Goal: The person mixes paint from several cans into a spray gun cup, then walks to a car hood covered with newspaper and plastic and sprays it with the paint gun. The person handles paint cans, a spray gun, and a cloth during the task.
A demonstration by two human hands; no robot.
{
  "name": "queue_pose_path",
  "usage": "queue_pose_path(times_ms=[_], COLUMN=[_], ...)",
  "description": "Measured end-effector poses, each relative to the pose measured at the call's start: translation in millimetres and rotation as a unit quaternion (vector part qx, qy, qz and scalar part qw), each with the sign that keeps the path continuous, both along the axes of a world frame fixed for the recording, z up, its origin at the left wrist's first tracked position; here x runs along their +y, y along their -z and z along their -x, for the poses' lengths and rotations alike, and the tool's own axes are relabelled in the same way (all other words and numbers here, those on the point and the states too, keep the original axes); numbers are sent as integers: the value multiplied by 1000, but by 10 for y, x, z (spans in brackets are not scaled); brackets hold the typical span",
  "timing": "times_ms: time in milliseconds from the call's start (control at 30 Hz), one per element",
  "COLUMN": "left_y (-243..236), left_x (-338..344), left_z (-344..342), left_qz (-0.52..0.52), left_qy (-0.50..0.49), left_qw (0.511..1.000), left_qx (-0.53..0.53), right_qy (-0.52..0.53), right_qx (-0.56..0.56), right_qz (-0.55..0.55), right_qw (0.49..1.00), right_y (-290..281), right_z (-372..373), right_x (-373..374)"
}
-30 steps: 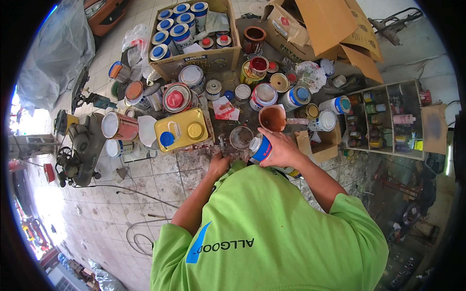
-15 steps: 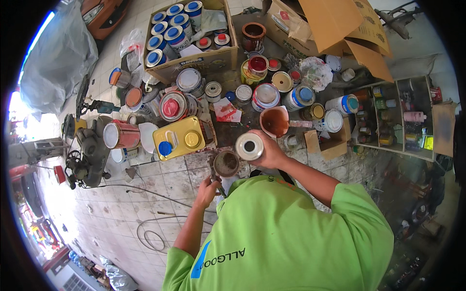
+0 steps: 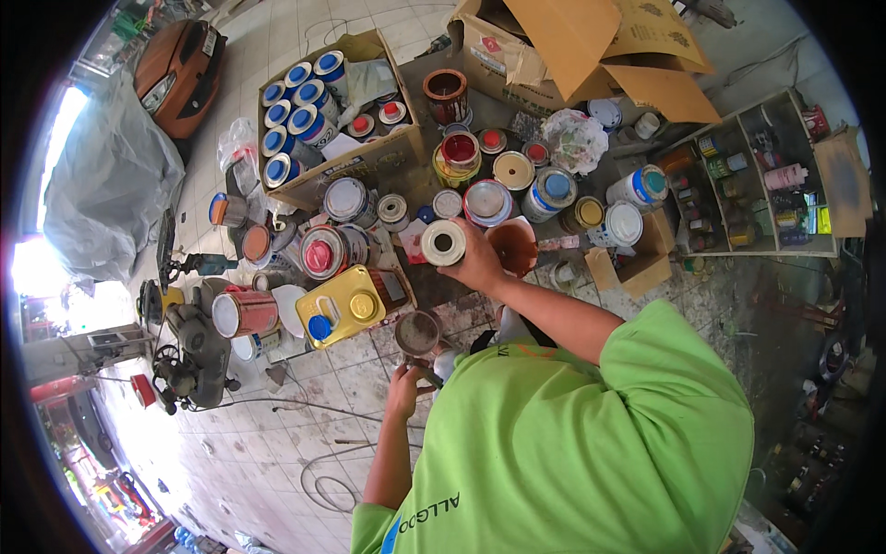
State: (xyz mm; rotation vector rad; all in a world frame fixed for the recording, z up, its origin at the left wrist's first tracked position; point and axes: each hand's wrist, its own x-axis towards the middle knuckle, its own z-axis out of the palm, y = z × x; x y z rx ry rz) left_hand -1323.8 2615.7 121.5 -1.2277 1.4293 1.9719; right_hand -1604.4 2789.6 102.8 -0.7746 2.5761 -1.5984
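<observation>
My right hand (image 3: 478,263) is wrapped round a metal can (image 3: 432,247) with a pale top and a dark open hole in its middle. It holds this can over the near part of the table, beside a reddish-brown stained container (image 3: 517,247). Lower down, close to my body, my left hand (image 3: 402,390) is closed round the handle of what looks like a paint spray gun. Its round, stained cup (image 3: 417,332) faces up; the handle is mostly hidden by my fingers. Left of the cup lies a yellow rectangular tin (image 3: 341,309) with a blue cap.
Many paint cans crowd the table, among them a red-capped can (image 3: 318,256). Behind them stands a cardboard box (image 3: 369,166) of blue-capped cans. A wooden shelf (image 3: 738,198) with bottles is at the right. A compressor (image 3: 198,360) sits left, and a hose (image 3: 318,480) curls on the tiled floor.
My right hand has carried the can away from my body, farther over the table. The left hand still grips the spray gun. The whole view has shifted somewhat.
</observation>
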Motion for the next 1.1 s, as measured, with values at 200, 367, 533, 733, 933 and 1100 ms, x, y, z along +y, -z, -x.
queue_pose_path(times_ms=[200, 367, 533, 733, 933, 1100], left_y=[315, 691, 614, 430, 335, 308], left_x=[158, 265, 338, 520, 650, 692], left_z=[476, 547, 610, 415, 367, 422], left_qz=[-55, -82, -30, 9, 0, 8], left_qy=[-46, -82, -72, -119, -155, -196], left_qw=[997, 992, 996, 993, 988, 980], left_qx=[36, 47, 35, 17, 17, 21], right_qy=[-73, -34, 53, -19, -102, -142], right_qx=[-18, -64, -19, -43, -28, 11], right_qz=[-136, -165, -305, -472, -549, -524], right_qw=[988, 984, 951, 881, 829, 840], right_y=[-107, -549, -126, 142, 149, 138], right_z=[166, 1217, 2493, 2888, 3086, 2970], right_x=[183, 560, 670, 302, 275, 299])
